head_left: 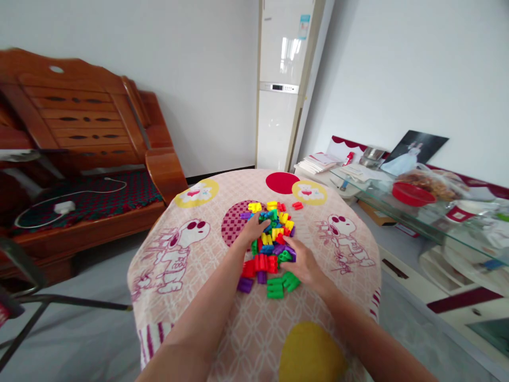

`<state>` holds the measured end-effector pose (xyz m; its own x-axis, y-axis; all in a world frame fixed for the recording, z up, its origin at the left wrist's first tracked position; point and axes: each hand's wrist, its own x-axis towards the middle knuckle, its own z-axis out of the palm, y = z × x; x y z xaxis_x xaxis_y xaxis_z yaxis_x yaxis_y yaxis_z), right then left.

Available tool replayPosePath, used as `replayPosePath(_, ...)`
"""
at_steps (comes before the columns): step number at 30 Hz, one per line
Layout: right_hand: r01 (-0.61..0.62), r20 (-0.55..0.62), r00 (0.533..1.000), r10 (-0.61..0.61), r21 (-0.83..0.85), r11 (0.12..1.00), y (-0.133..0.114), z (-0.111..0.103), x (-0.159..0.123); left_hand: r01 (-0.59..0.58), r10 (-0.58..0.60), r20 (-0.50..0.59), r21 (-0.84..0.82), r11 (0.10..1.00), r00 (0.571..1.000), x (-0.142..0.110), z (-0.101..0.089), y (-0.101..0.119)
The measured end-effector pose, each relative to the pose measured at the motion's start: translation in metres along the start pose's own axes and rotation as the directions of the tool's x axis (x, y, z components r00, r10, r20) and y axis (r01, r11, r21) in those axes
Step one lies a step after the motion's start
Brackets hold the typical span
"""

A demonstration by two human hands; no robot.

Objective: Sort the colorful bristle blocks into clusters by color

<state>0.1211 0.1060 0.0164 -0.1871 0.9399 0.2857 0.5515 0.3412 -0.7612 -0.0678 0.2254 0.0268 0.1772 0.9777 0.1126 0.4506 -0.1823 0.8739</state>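
A pile of plastic building blocks in red, yellow, green, blue and purple lies in the middle of the round table. My left hand (254,229) rests at the pile's left side, thumb apart from the fingers, over some blue blocks (264,216). On the right side, my right hand (304,261) reaches in with fingers spread around a green block (284,257) and a purple block (289,249); a firm hold on either does not show. Red blocks (260,263) lie between the hands. Nearer me are green blocks (275,288) and a purple block (245,285).
A patterned cloth (254,329) covers the table. To the left stands a wooden bench (85,119) with a white cable on its seat. At right, a glass-topped cabinet (429,223) holds a red bowl (413,193) and papers. A tall white air conditioner (278,122) stands behind.
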Motion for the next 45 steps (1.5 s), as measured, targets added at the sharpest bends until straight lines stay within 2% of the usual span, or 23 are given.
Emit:
replayPosePath(2,0.02,-0.052,0.998,-0.021,-0.019,1.0,-0.004,0.013,0.012,-0.039,0.046,0.064,-0.097,0.995,0.997,0.018,0.005,0.011)
replayPosePath(4,0.074,-0.043,0.996,-0.075,-0.024,0.997,-0.011,0.022,0.02,-0.084,0.103,0.116,-0.158,0.984,0.988,0.03,0.006,0.022)
replayPosePath(7,0.208,0.1,0.973,-0.208,0.013,0.978,-0.023,0.024,0.025,-0.15,0.18,0.183,-0.169,0.974,0.966,0.034,-0.001,0.038)
replayPosePath(9,0.249,0.183,0.949,-0.258,0.072,0.966,-0.028,0.017,0.027,-0.222,0.238,0.167,-0.106,0.969,0.957,0.024,-0.01,0.045)
replayPosePath(11,0.189,0.174,0.962,-0.211,0.132,0.973,-0.025,0.003,0.032,-0.294,0.291,0.074,0.034,0.955,0.954,0.0,-0.019,0.047)
replayPosePath(12,0.135,0.125,0.98,-0.153,0.146,0.98,-0.02,-0.006,0.037,-0.305,0.305,0.02,0.12,0.945,0.952,-0.017,-0.023,0.047)
replayPosePath(14,0.031,-0.054,0.998,-0.025,0.114,0.993,-0.003,-0.026,0.052,-0.274,0.296,-0.042,0.272,0.922,0.954,-0.058,-0.028,0.044)
replayPosePath(16,-0.055,-0.285,0.957,0.06,0.025,0.998,0.022,-0.046,0.072,-0.234,0.285,-0.066,0.415,0.879,0.956,-0.106,-0.026,0.038)
replayPosePath(18,-0.148,-0.406,0.906,0.119,-0.04,0.988,0.047,-0.063,0.094,-0.158,0.247,-0.107,0.518,0.84,0.963,-0.152,-0.017,0.031)
replayPosePath(21,-0.322,-0.499,0.837,0.222,-0.123,0.939,0.074,-0.074,0.124,-0.107,0.187,-0.073,0.602,0.791,0.98,-0.201,0.001,0.019)
replayPosePath(23,-0.407,-0.476,0.829,0.293,-0.155,0.9,0.08,-0.07,0.142,-0.123,0.176,-0.022,0.633,0.764,0.984,-0.212,0.01,0.01)
replayPosePath(24,-0.416,-0.433,0.846,0.312,-0.169,0.893,0.08,-0.064,0.15,-0.131,0.177,-0.007,0.641,0.756,0.984,-0.21,0.012,0.005)
replayPosePath(26,-0.355,-0.304,0.908,0.287,-0.198,0.914,0.073,-0.05,0.163,-0.142,0.19,-0.005,0.646,0.75,0.982,-0.193,0.01,-0.005)
replayPosePath(28,-0.226,-0.167,0.967,0.194,-0.202,0.953,0.062,-0.035,0.173,-0.137,0.204,-0.031,0.641,0.755,0.979,-0.165,0.001,-0.013)
replayPosePath(31,-0.05,0.015,0.999,0.052,-0.115,0.992,0.044,-0.016,0.176,-0.034,0.137,-0.108,0.654,0.756,0.985,-0.115,-0.017,-0.024)
replayPosePath(34,0.082,0.139,0.987,-0.078,-0.026,0.996,0.027,-0.008,0.163,0.055,0.082,-0.175,0.659,0.751,0.981,-0.069,-0.033,-0.03)
replayPosePath(36,0.149,0.186,0.972,-0.146,-0.002,0.989,0.014,-0.005,0.148,0.044,0.107,-0.198,0.634,0.772,0.974,-0.042,-0.04,-0.031)
replayPosePath(38,0.191,0.241,0.952,-0.189,0.014,0.981,0.0,-0.003,0.131,-0.042,0.174,-0.178,0.572,0.819,0.969,-0.015,-0.045,-0.03)
replayPosePath(41,0.222,0.342,0.914,-0.217,0.025,0.975,-0.022,-0.001,0.106,-0.244,0.289,-0.054,0.402,0.883,0.956,0.02,-0.047,-0.02)
replayPosePath(43,0.231,0.376,0.896,-0.235,0.055,0.971,-0.033,-0.005,0.092,-0.288,0.3,-0.003,0.276,0.917,0.954,0.036,-0.044,-0.011)
replayPosePath(45,0.22,0.336,0.909,-0.245,0.112,0.969,-0.036,-0.015,0.08,-0.309,0.308,0.035,0.14,0.941,0.951,0.044,-0.042,-0.002)
